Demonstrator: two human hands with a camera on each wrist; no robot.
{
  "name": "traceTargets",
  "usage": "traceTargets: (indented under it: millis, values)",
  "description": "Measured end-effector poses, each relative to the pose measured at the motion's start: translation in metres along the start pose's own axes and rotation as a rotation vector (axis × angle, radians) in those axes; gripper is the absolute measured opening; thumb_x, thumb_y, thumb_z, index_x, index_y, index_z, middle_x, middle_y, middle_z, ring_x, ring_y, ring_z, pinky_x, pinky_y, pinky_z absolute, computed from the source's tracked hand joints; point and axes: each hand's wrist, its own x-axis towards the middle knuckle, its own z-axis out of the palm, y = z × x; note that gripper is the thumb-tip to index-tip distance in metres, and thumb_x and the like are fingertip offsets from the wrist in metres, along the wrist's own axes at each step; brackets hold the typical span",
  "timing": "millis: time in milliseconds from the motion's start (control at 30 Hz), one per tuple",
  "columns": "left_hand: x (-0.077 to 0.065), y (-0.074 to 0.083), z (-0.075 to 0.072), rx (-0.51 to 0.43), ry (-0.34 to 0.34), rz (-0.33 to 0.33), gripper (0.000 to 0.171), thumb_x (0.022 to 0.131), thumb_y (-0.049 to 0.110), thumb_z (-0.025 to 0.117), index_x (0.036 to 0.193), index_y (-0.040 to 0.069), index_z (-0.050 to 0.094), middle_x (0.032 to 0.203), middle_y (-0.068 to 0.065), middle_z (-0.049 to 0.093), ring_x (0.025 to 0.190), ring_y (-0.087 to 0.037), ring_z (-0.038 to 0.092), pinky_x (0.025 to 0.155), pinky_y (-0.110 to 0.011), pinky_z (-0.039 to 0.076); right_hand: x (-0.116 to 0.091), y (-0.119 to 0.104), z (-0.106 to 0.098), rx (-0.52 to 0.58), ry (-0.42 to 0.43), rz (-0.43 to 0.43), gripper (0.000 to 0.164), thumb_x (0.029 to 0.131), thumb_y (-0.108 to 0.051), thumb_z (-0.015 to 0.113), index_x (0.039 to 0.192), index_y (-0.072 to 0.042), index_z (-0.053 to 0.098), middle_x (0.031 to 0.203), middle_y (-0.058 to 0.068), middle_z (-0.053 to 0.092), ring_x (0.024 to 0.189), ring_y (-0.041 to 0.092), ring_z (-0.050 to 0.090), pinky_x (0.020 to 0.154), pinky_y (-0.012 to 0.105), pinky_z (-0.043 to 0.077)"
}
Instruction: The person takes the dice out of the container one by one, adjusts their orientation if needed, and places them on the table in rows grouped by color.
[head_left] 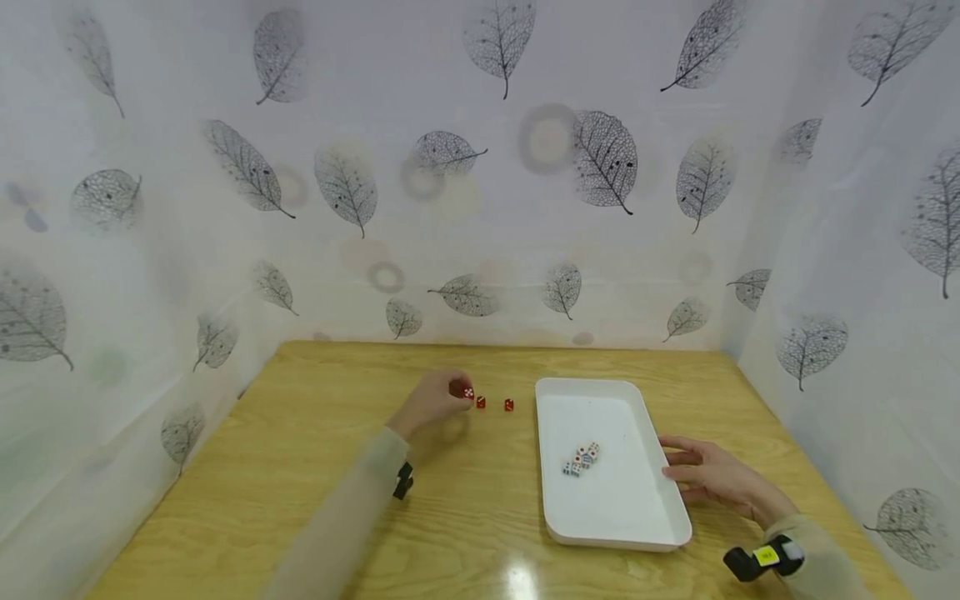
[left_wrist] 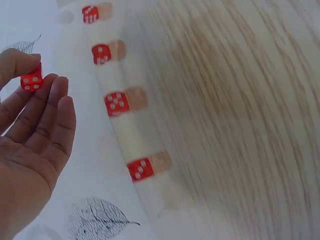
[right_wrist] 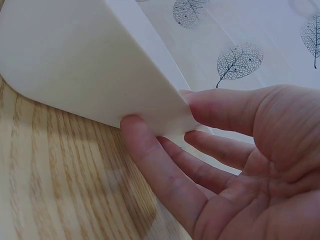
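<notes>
Partly, the left hand [head_left: 431, 402] hides its pinched red die [left_wrist: 31, 81].

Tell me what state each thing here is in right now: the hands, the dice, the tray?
Left hand: pinches one red die at its fingertips, raised off the table.
Loose red dice: lying on the wooden table, apart from each other, beside the tray.
White tray: flat on the table.
White dice: clustered inside the tray.
Right hand: fingers relaxed, touching the tray's right rim.
</notes>
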Motion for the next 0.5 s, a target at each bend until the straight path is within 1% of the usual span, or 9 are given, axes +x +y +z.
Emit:
traceTargets:
  millis: [133, 267, 400, 500]
  values:
    - [-0.004, -0.013, -0.011, 0.0, 0.039, -0.064, 0.016, 0.083, 0.011, 0.073, 0.099, 0.008, 0.07, 0.092, -0.001, 0.067, 0.085, -0.015, 0.061, 0.081, -0.034, 0.054, 0.001, 0.002, -0.001, 0.001, 0.005, 0.006, 0.081, 0.095, -0.016, 0.064, 0.152, 0.008, 0.011, 0.143, 0.042, 0.029, 0.106, 0.025, 0.064, 0.087, 0.046, 0.057]
    - [-0.008, -0.021, -0.024, 0.042, 0.059, -0.104, 0.015, 0.083, 0.01, 0.072, 0.098, 0.009, 0.069, 0.093, -0.002, 0.067, 0.086, -0.015, 0.061, 0.082, -0.034, 0.053, 0.0, 0.001, 0.0, 0.011, -0.005, -0.005, 0.082, 0.095, -0.017, 0.064, 0.152, 0.008, 0.011, 0.144, 0.042, 0.028, 0.107, 0.025, 0.064, 0.087, 0.046, 0.056]
    - [-0.011, -0.03, -0.034, 0.077, 0.065, -0.115, 0.015, 0.084, 0.009, 0.071, 0.098, 0.007, 0.069, 0.094, -0.004, 0.067, 0.086, -0.017, 0.061, 0.081, -0.035, 0.054, -0.002, 0.0, 0.001, 0.019, -0.021, -0.017, 0.082, 0.095, -0.017, 0.064, 0.152, 0.009, 0.009, 0.144, 0.043, 0.027, 0.107, 0.025, 0.063, 0.087, 0.046, 0.056]
    - [-0.013, -0.035, -0.04, 0.073, 0.082, -0.126, 0.017, 0.084, 0.009, 0.07, 0.101, 0.005, 0.069, 0.096, -0.006, 0.067, 0.088, -0.019, 0.061, 0.082, -0.038, 0.054, -0.002, -0.001, 0.001, 0.021, -0.015, -0.015, 0.082, 0.095, -0.017, 0.064, 0.152, 0.009, 0.01, 0.144, 0.043, 0.027, 0.107, 0.025, 0.063, 0.087, 0.046, 0.056]
